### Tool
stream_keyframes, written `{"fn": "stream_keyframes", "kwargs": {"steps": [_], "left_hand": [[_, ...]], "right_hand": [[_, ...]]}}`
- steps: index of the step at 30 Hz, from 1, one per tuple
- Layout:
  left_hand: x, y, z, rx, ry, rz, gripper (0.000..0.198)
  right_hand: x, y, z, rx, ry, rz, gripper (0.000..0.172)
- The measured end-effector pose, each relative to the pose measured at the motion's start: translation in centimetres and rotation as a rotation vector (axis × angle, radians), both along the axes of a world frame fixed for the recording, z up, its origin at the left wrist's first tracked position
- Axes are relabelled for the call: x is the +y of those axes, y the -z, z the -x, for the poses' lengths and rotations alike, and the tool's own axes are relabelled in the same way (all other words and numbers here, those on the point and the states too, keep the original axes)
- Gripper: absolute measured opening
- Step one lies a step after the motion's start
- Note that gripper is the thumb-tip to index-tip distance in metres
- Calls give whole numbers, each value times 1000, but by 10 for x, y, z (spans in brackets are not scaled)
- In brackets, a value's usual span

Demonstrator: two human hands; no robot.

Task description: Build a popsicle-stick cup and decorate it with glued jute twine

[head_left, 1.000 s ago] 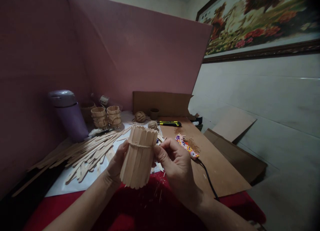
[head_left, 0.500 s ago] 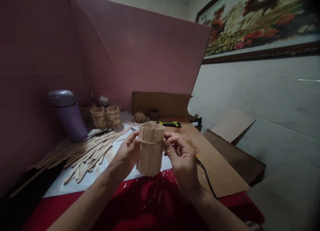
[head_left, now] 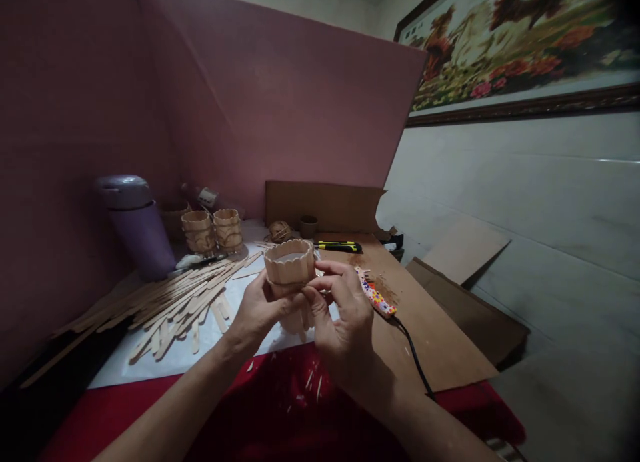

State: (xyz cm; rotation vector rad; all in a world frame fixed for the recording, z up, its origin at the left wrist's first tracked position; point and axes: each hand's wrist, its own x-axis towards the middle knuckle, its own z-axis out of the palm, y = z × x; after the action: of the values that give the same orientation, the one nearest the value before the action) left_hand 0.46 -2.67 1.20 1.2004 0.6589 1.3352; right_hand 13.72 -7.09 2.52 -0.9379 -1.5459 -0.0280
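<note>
A cup made of upright craft sticks [head_left: 290, 265], with a scalloped rim and a thin twine band around it, is held up over the table and tilted so its open top shows. My left hand [head_left: 257, 309] grips it from the left, thumb across the front. On the right side, my right hand [head_left: 343, 309] is closed against the cup, its thumb and fingertips pressed at the band. Whether a loose twine end sits between those fingertips is hidden. The lower part of the cup is partly covered by both hands.
Loose craft sticks [head_left: 185, 305] spread over white paper at left. Two twine-trimmed cups [head_left: 227, 230], a purple bottle [head_left: 140, 239] and a twine ball [head_left: 279, 232] stand behind. A yellow-black cutter [head_left: 340, 247] and a flower-patterned corded tool [head_left: 376, 295] lie on brown board [head_left: 440, 355].
The cup has tipped so its opening now shows. My left thumb has moved across its front, and my right hand has shifted left, uncovering the flower-patterned tool.
</note>
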Motion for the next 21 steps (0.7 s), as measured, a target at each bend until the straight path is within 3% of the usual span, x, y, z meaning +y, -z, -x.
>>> {"fn": "stream_keyframes", "kwargs": {"steps": [4,12,18,21], "left_hand": [[0,1,0,-74,55,7,46],[-4,-1,-2,-70,155,73,50],[-2,4,-2,-64,199,51,56],[-3,4,-2,-59,176,64,48]], "right_hand": [[-2,-6,-1,23,-44,14,9],[-3,-7,-4,-8,17,10,8],[-2,-4,-3,-20,51,-19,9],[-3,-4,-3,-36,58,-29,11]]}}
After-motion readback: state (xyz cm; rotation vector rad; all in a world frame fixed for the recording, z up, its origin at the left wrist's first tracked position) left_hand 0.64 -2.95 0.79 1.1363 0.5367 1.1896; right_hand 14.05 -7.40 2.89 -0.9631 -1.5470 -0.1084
